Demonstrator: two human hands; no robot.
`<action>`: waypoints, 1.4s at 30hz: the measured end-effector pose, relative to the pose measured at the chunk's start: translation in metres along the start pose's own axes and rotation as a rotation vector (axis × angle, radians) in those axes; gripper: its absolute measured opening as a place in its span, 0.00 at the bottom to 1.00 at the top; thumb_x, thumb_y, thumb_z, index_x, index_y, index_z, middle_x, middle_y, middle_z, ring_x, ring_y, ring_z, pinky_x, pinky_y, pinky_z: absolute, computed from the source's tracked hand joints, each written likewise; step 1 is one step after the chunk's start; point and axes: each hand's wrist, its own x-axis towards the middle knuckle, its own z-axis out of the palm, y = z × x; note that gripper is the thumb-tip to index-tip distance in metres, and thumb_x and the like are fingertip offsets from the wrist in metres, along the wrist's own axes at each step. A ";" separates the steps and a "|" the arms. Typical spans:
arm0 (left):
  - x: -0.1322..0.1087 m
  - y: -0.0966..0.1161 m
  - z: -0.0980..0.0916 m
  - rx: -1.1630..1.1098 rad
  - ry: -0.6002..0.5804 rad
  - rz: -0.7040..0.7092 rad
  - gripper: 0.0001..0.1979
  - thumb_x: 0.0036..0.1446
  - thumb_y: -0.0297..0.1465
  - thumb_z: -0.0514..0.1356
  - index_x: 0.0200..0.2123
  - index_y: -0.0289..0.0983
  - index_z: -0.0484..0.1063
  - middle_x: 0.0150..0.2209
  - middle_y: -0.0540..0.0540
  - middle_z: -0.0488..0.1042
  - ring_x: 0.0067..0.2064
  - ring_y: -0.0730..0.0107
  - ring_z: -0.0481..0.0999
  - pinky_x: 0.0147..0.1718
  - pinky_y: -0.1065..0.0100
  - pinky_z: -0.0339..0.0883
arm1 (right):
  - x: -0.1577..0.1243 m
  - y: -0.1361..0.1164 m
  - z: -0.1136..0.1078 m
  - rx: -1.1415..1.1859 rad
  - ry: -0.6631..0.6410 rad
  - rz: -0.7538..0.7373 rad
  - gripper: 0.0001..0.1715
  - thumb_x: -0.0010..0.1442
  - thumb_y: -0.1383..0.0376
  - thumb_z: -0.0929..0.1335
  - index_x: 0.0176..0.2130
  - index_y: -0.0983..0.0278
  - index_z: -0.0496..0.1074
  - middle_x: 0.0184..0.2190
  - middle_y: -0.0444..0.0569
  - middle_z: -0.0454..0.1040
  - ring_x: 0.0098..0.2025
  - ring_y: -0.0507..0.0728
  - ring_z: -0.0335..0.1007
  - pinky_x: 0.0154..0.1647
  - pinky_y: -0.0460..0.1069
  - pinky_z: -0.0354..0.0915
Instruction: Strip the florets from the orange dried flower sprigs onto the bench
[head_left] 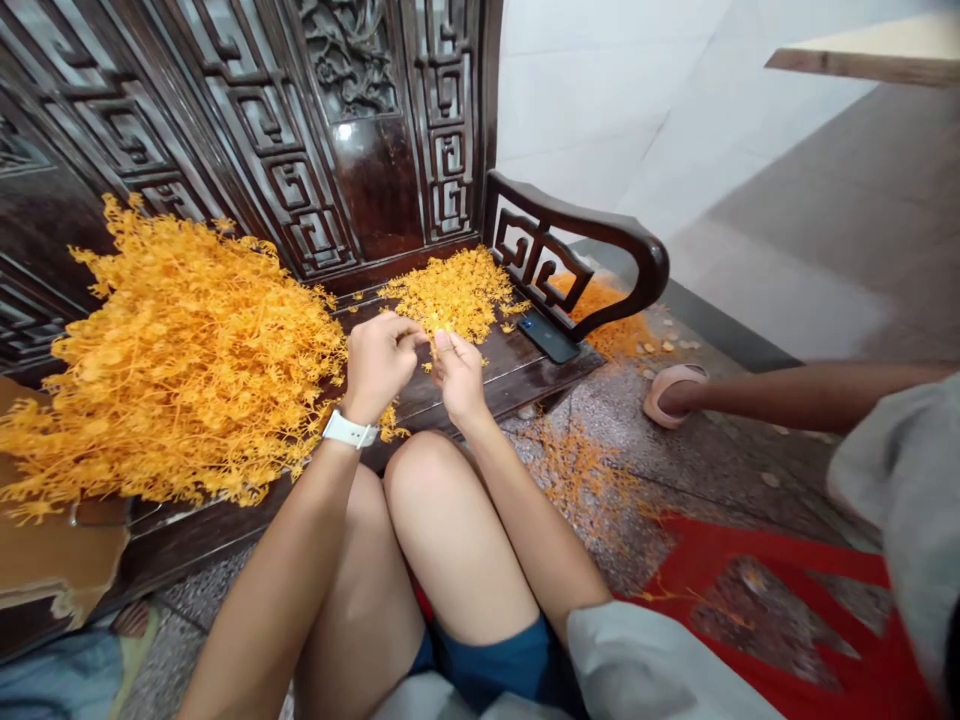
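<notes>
My left hand, with a white watch on its wrist, and my right hand meet over the dark wooden bench. Both pinch a small orange plastic sprig between their fingertips. A big heap of orange branched sprigs lies on the bench to the left of my left hand. A smaller pile of orange pieces lies just beyond my hands.
A dark phone lies on the bench by the carved armrest. Orange bits litter the floor. Another person's leg with a pink slipper reaches in from the right. A red mat and cardboard lie on the floor.
</notes>
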 end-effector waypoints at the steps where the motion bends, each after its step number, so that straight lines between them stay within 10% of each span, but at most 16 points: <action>1: 0.003 -0.004 0.001 -0.009 -0.005 0.006 0.10 0.61 0.24 0.63 0.30 0.41 0.83 0.33 0.46 0.83 0.35 0.62 0.78 0.38 0.61 0.67 | -0.005 -0.004 0.003 0.015 -0.005 -0.014 0.38 0.63 0.34 0.75 0.29 0.59 0.58 0.21 0.34 0.48 0.21 0.47 0.39 0.19 0.46 0.41; 8: 0.022 -0.069 -0.010 0.075 0.174 -0.315 0.09 0.57 0.24 0.65 0.25 0.40 0.78 0.30 0.45 0.80 0.32 0.62 0.74 0.36 0.60 0.62 | -0.090 -0.093 -0.001 -0.197 -0.524 -0.233 0.26 0.77 0.54 0.70 0.28 0.62 0.68 0.23 0.43 0.62 0.24 0.50 0.56 0.25 0.50 0.52; 11: 0.016 -0.080 -0.016 -0.057 0.116 -0.368 0.07 0.61 0.29 0.66 0.30 0.39 0.80 0.29 0.47 0.80 0.29 0.65 0.71 0.34 0.61 0.62 | -0.066 -0.105 -0.022 -0.257 -0.757 -0.218 0.25 0.77 0.51 0.70 0.32 0.63 0.74 0.24 0.44 0.67 0.24 0.51 0.60 0.25 0.49 0.54; 18: 0.005 -0.065 -0.011 -0.056 -0.020 -0.179 0.06 0.64 0.30 0.66 0.34 0.39 0.83 0.36 0.44 0.86 0.38 0.60 0.79 0.41 0.61 0.68 | 0.060 -0.031 -0.063 -0.792 -0.107 -0.200 0.38 0.72 0.34 0.67 0.54 0.64 0.76 0.34 0.49 0.74 0.36 0.58 0.71 0.43 0.54 0.70; 26: 0.000 -0.049 -0.006 0.008 -0.236 0.009 0.12 0.64 0.29 0.64 0.28 0.42 0.81 0.31 0.44 0.82 0.36 0.57 0.78 0.42 0.59 0.67 | 0.023 -0.044 -0.023 -0.789 -0.449 -0.373 0.22 0.68 0.45 0.75 0.35 0.59 0.78 0.32 0.47 0.74 0.38 0.58 0.68 0.45 0.52 0.67; 32: 0.013 -0.082 0.007 -0.059 0.009 -0.231 0.11 0.61 0.23 0.65 0.26 0.39 0.80 0.29 0.44 0.81 0.34 0.61 0.77 0.41 0.59 0.67 | -0.057 -0.083 0.005 -0.508 -0.812 -0.152 0.35 0.71 0.35 0.67 0.30 0.58 0.75 0.25 0.47 0.69 0.30 0.55 0.68 0.34 0.51 0.68; 36: 0.016 -0.076 0.000 -0.358 0.185 -0.323 0.11 0.68 0.32 0.67 0.31 0.39 0.80 0.31 0.46 0.80 0.32 0.67 0.75 0.36 0.64 0.68 | -0.027 -0.071 -0.010 -0.336 -0.564 0.075 0.34 0.65 0.33 0.72 0.32 0.59 0.74 0.21 0.42 0.64 0.22 0.51 0.63 0.23 0.47 0.60; 40: 0.011 -0.059 -0.014 -0.629 0.217 -0.509 0.12 0.69 0.43 0.68 0.38 0.42 0.81 0.29 0.48 0.76 0.28 0.70 0.73 0.27 0.68 0.65 | 0.028 -0.019 -0.035 -0.267 -0.003 0.096 0.31 0.68 0.36 0.71 0.42 0.60 0.77 0.25 0.42 0.71 0.22 0.49 0.62 0.22 0.44 0.56; 42: 0.009 -0.058 -0.018 -0.720 0.188 -0.569 0.13 0.69 0.45 0.69 0.39 0.42 0.81 0.28 0.49 0.74 0.28 0.71 0.73 0.27 0.68 0.66 | 0.029 0.005 -0.040 -0.278 0.033 0.129 0.27 0.68 0.40 0.73 0.45 0.61 0.78 0.28 0.43 0.74 0.23 0.49 0.62 0.22 0.44 0.56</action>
